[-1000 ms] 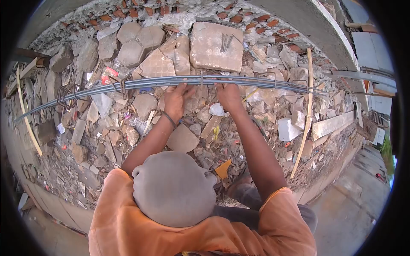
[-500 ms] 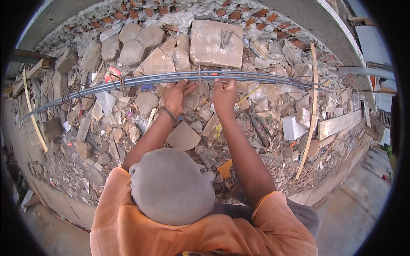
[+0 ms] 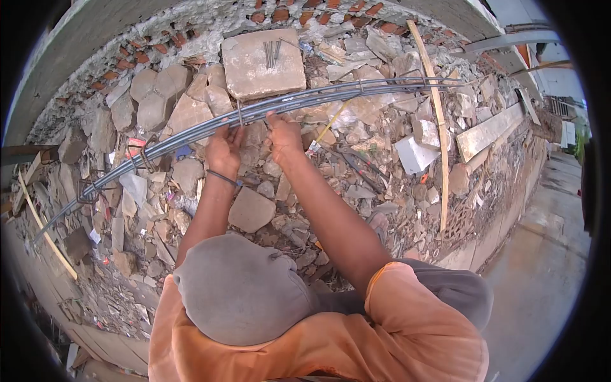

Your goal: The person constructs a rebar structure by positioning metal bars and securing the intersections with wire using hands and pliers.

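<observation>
A bundle of long steel rebar runs across the rubble in front of me, with a thin wire stirrup around it near my hands. My left hand is at the underside of the bars, just left of that stirrup. Its fingers curl up against the steel and their tips are partly hidden. Right of the stirrup, my right hand is closed, thumb and fingers pressed together at the lower edge of the bars. More bent stirrups hang around the bundle toward the left.
Behind the bars lies a stone slab with several short metal rods on it. Long-handled cutters lie in the rubble to the right. Wooden strips stand crosswise near both ends of the bundle. A rough wall borders the far side.
The view has swung, so the bars and rubble sit further left and tilt more. My left hand's fingers have turned upward to the bars; my right hand stays just right of the stirrup.
</observation>
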Motion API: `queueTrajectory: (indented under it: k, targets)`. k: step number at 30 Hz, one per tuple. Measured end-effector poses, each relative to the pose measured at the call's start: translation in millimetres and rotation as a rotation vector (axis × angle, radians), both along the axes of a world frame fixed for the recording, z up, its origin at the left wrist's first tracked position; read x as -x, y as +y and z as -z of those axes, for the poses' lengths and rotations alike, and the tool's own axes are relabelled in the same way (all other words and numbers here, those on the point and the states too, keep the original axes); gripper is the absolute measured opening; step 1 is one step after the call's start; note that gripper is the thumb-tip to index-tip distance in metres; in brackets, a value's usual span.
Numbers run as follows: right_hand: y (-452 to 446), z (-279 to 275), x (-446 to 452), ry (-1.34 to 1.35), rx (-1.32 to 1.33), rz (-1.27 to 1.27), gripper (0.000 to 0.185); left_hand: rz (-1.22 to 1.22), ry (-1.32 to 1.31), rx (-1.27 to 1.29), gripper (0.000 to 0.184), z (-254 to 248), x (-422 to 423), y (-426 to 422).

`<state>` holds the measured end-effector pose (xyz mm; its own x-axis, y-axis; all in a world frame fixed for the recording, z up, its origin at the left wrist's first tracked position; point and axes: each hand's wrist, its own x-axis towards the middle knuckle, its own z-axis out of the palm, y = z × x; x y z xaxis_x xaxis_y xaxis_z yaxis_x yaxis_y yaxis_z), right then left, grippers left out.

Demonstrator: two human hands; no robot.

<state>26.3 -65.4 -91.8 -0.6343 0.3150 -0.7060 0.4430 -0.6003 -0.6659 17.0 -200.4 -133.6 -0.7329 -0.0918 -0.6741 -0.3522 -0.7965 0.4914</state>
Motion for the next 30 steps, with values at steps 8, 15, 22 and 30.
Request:
queueTrajectory:
  k: [8,15,22,30]
  targets:
    - [8,2,-2,0.055,0.017,-0.081,0.019,-0.032,0.029,-0.068,0.018,2,7,1]
    - [14,-1,-7,0.038,0.031,-0.151,0.021,0.001,0.007,0.031,0.027,7,3,10]
    - [61,-31,-39,0.092,-0.572,-0.985,0.028,0.028,0.099,0.003,0.021,20,1,-1]
    - [309,-215,-75,-0.289,-0.676,-1.258,0.031,0.093,0.089,0.110,0.025,17,-3,-9]
